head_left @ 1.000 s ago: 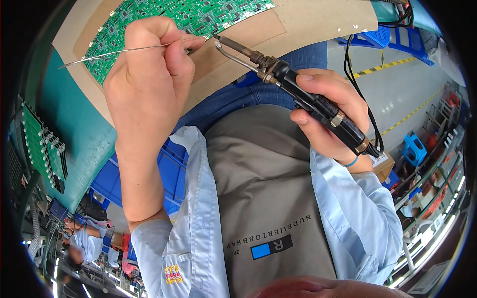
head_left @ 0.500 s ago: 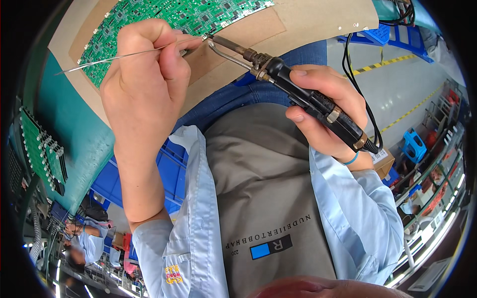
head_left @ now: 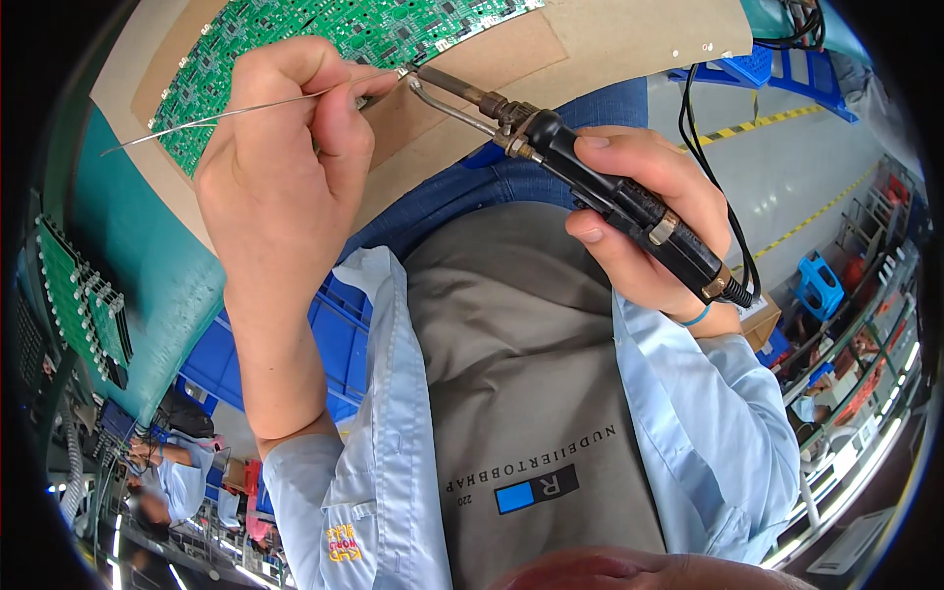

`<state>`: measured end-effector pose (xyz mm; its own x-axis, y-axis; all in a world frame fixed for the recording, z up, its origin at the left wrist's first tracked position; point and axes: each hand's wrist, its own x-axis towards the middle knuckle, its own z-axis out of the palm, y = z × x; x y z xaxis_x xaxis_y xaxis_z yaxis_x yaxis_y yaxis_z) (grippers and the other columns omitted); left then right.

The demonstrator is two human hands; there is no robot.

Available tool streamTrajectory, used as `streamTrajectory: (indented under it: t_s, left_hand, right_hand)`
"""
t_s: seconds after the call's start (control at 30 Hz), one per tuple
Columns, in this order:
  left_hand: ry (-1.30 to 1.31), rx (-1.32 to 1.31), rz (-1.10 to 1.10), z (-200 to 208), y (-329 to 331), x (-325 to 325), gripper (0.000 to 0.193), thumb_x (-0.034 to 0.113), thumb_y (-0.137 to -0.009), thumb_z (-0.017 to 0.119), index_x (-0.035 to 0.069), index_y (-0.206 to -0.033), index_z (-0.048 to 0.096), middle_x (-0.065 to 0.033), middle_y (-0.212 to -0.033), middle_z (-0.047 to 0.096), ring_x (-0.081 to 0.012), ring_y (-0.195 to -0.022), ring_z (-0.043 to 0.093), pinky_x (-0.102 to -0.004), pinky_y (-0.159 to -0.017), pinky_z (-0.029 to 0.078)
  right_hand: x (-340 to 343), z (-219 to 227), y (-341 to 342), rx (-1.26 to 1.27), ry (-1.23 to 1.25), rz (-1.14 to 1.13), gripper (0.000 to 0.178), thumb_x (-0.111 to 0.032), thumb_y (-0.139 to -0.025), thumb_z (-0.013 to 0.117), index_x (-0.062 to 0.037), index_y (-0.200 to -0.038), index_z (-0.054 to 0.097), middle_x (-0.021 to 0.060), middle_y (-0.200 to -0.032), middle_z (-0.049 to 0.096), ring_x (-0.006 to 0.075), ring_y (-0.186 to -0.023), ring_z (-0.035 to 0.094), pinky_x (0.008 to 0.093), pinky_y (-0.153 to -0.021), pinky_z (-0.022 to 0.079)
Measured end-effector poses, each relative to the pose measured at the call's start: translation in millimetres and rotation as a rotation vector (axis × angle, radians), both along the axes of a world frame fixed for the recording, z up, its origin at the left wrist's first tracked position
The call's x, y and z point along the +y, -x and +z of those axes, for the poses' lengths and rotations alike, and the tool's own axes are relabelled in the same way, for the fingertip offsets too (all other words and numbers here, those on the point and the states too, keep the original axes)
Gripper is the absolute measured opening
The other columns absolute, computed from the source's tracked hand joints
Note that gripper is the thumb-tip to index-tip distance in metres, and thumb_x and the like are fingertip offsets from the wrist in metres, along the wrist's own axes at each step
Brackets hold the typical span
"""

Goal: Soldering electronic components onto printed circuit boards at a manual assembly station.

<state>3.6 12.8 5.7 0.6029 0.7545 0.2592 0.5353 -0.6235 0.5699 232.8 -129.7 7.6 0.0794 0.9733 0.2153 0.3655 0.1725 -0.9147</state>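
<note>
My left hand (head_left: 280,172) is closed in a pinch over the circuit board. It grips a thin silvery metal strip (head_left: 187,126), whose narrow end sticks out to the left; whether it is tweezers or wire I cannot tell. My right hand (head_left: 659,197) is wrapped round the black handle of a soldering iron (head_left: 590,172) with a slim metal tube along its side. The iron's tip meets the left fingertips' area at the near edge of the green circuit board (head_left: 393,37). Fingers hide the exact spot where they come together.
Under the board lies a tan sheet (head_left: 629,44). A teal mat (head_left: 157,265) covers the bench at left, with upright green boards (head_left: 84,300) beyond. Black cable (head_left: 733,211) trails from the iron. A blue stool (head_left: 818,285) and a person (head_left: 177,482) are farther off.
My left hand and the strip have shifted very slightly left. The iron stays nearly where it was, with both grips unchanged.
</note>
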Motion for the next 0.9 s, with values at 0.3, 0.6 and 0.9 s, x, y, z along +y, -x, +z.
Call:
streamTrajectory:
  t_s: [0.3, 0.6, 0.9]
  left_hand:
    - [-0.009, 0.063, 0.032, 2.0, -0.5, -0.7, 0.013, -0.004, -0.1, 0.057, 0.002, -0.112, 0.058, -0.0023, -0.098, 0.082, -0.0111, -0.085, 0.074, -0.0207, -0.071, 0.054]
    - [0.006, 0.037, 0.032, -0.3, 0.1, 0.1, 0.014, -0.005, -0.1, 0.057, 0.002, -0.112, 0.058, -0.0032, -0.099, 0.082, -0.0104, -0.082, 0.073, -0.0196, -0.069, 0.054]
    - [0.011, 0.011, 0.022, -1.6, -0.4, -0.5, 0.014, -0.006, -0.1, 0.057, 0.001, -0.113, 0.057, -0.0056, -0.099, 0.081, -0.0114, -0.084, 0.074, -0.019, -0.069, 0.054]
  right_hand:
    - [0.2, 0.6, -1.2, 0.008, 0.018, 0.012, 0.046, -0.004, -0.077, 0.087, 0.0022, -0.12, 0.073, 0.0117, -0.114, 0.078, 0.026, -0.094, 0.074, 0.0323, -0.087, 0.059]
    - [1.0, 2.2, -1.4, 0.0, 0.015, 0.021, 0.047, -0.003, -0.076, 0.087, 0.0027, -0.121, 0.072, 0.0128, -0.114, 0.078, 0.0263, -0.095, 0.074, 0.0321, -0.086, 0.059]
    - [-2.1, 3.7, -1.9, -0.003, 0.017, 0.023, 0.048, -0.003, -0.076, 0.087, 0.0032, -0.121, 0.072, 0.0139, -0.113, 0.077, 0.0256, -0.094, 0.074, 0.0316, -0.086, 0.059]
